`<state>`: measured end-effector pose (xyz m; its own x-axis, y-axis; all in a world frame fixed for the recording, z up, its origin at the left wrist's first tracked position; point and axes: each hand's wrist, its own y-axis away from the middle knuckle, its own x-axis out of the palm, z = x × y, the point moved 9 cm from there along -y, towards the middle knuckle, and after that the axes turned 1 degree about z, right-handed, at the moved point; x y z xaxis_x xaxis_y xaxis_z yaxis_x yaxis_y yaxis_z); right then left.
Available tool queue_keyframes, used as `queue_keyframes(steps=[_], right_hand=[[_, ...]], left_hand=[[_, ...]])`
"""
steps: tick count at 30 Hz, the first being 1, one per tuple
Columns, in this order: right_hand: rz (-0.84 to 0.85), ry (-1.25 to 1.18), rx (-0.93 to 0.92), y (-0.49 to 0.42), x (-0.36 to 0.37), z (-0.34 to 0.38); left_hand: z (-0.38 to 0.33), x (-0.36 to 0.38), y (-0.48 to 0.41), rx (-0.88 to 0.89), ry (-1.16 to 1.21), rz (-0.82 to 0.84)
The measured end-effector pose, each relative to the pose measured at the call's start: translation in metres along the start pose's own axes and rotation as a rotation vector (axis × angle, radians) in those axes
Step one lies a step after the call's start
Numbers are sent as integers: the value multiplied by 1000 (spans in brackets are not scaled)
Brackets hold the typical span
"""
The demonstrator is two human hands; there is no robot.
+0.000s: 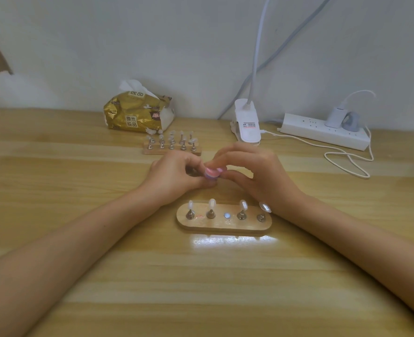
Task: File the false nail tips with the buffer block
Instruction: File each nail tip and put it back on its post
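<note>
My left hand [174, 177] and my right hand [257, 176] meet above the table's middle. Between their fingertips is a small pink and purple buffer block [212, 173], gripped by my right hand's fingers. My left hand's fingers are curled as if pinching a small thing against the block; that thing is hidden. In front of my hands lies an oval wooden nail stand [224, 223]. It carries false nail tips [212, 204] on metal pegs, and its middle slot [227, 215] has no peg.
A second wooden stand with several pegs and tips [171, 144] sits behind my hands. A gold tissue pack [138, 113] lies at the back. A white clip lamp [246, 122], a power strip [322, 131] and a looping white cable [347, 161] occupy the back right.
</note>
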<state>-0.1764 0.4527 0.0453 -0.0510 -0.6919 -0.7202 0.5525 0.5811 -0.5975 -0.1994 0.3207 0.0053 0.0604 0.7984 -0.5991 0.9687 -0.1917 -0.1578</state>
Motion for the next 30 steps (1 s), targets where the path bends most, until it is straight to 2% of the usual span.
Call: queue_keyframes(steps=[3, 6, 10, 13, 16, 20, 23, 26, 30], right_hand=[[-27, -21, 50, -1, -3, -4], [-4, 27, -44, 0, 0, 4], [-1, -35, 51, -2, -2, -6], [8, -34, -88, 0, 2, 8], [-22, -58, 37, -2, -4, -7], [8, -48, -62, 0, 0, 3], [-20, -74, 23, -2, -4, -4], [28, -47, -115, 1, 4, 13], [-7, -52, -20, -1, -3, 2]], left_hand=[[1, -1, -1, -1, -11, -8], [0, 1, -1, -4, -1, -2], [1, 0, -1, -7, -25, -10], [-1, 1, 1, -3, -2, 7], [0, 0, 0, -4, -13, -11], [0, 0, 0, -7, -6, -5], [-1, 1, 0, -1, -12, -2], [-3, 2, 1, 7, -3, 10], [-2, 2, -1, 5, 3, 10]])
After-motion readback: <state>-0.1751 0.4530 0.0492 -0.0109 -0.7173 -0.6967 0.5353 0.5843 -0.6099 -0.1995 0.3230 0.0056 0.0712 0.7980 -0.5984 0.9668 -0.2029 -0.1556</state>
